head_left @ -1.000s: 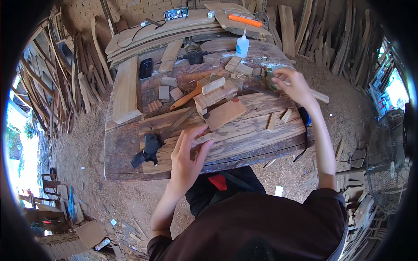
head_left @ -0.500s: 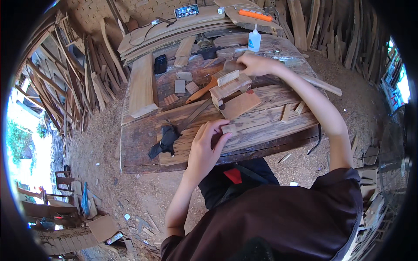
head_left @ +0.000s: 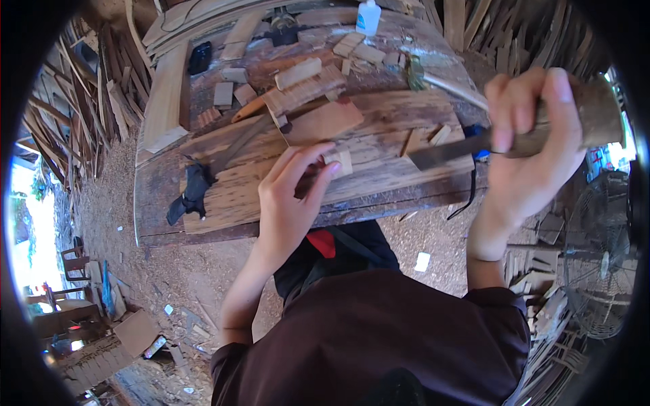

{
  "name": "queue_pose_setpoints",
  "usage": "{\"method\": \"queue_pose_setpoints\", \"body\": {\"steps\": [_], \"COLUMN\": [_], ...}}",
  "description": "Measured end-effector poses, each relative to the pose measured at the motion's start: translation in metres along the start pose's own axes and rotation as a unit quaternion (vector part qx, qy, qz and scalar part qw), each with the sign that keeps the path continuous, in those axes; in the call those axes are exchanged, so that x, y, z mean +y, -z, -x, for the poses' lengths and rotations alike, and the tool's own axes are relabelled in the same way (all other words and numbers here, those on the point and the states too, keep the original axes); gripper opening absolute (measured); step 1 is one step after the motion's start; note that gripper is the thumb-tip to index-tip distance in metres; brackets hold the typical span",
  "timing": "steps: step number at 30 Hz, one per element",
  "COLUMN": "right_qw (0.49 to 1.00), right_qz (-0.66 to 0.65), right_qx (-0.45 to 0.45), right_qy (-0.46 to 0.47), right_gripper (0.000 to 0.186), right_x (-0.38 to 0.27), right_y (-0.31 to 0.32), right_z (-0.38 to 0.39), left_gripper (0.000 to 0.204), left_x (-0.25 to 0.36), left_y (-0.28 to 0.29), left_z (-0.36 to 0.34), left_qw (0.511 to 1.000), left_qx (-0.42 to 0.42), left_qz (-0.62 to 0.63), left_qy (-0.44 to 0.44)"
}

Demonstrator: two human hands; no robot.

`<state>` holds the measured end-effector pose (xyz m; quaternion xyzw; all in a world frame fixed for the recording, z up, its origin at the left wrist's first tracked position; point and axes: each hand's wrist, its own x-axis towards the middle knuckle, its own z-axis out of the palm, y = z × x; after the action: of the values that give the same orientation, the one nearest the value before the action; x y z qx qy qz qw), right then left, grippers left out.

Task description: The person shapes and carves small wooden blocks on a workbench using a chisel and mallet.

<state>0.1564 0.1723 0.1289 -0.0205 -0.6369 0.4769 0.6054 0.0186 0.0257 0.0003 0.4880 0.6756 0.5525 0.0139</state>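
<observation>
My left hand (head_left: 288,199) is closed around a small pale wooden block (head_left: 343,160) at the near part of a streaked plank (head_left: 250,203). My right hand (head_left: 531,149) grips the thick wooden handle of a chisel (head_left: 443,154), raised at the right with its flat dark blade pointing left, towards the block. Just beyond my left hand sits a reddish thin board (head_left: 325,122) beside a stack of striped wooden pieces (head_left: 305,98). An orange-handled brush (head_left: 245,110) lies left of them. Two small wood sticks (head_left: 413,141) lie right of the block, near the blade.
On the workbench (head_left: 156,216) are a dark cloth-like bundle (head_left: 189,193), a long pale board (head_left: 164,101), a black phone (head_left: 200,57), a glue bottle (head_left: 367,17) and scattered offcuts. A wire fan (head_left: 599,216) stands at the right; timber leans around the walls.
My right hand reached among the pieces at the back, then came right and nearer with the chisel in it. My left hand still holds the small block. The view has shifted.
</observation>
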Motion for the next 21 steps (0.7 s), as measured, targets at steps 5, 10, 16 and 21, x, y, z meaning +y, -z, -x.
{"method": "queue_pose_setpoints", "body": {"steps": [5, 10, 16, 21], "right_qw": [0.991, 0.982, 0.966, 0.952], "right_qz": [-0.108, -0.149, -0.21, -0.252], "right_qx": [0.066, 0.072, 0.044, 0.012], "right_qy": [-0.038, -0.091, -0.143, -0.171], "right_gripper": [0.012, 0.013, 0.017, 0.022], "right_x": [0.037, 0.035, 0.026, 0.018], "right_y": [-0.027, -0.023, -0.02, -0.018], "right_z": [0.032, 0.025, 0.017, 0.015], "left_gripper": [0.022, 0.026, 0.03, 0.04], "left_x": [-0.007, -0.007, -0.007, -0.008], "left_y": [-0.005, -0.008, -0.006, -0.007], "left_z": [0.006, 0.008, 0.009, 0.008], "left_qw": [0.998, 0.99, 0.991, 0.992], "left_qx": [0.012, 0.025, 0.017, 0.007], "left_qz": [-0.035, -0.091, -0.1, -0.106], "left_qy": [-0.046, -0.106, -0.086, -0.073]}}
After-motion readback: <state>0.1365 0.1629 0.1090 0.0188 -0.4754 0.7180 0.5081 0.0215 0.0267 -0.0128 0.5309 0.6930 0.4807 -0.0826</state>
